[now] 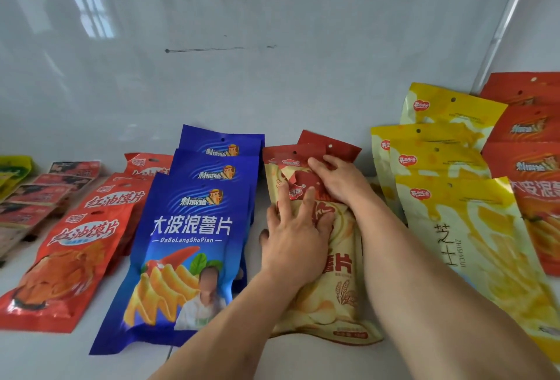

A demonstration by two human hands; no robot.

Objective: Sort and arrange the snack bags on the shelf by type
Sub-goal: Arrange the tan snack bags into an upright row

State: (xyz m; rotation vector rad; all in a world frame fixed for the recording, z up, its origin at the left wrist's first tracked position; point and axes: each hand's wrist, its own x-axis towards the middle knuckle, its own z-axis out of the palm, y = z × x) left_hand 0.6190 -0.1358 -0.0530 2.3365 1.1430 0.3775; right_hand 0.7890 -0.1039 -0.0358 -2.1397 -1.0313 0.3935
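Both hands lie flat, fingers spread, on the cream-and-red chip bags [339, 261] stacked mid-shelf: the left hand [295, 234] presses the front bag, the right hand [339, 181] the red tops behind. Blue bags [188, 246] sit just left, yellow bags [472, 228] right, on the white shelf [45, 349].

Far-right orange bags [533, 164] run off the edge — the blue bag [181, 246] shows a blurred face.

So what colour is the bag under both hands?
The bag is cream-yellow with a dark red top band and red lettering, seen in the head view.
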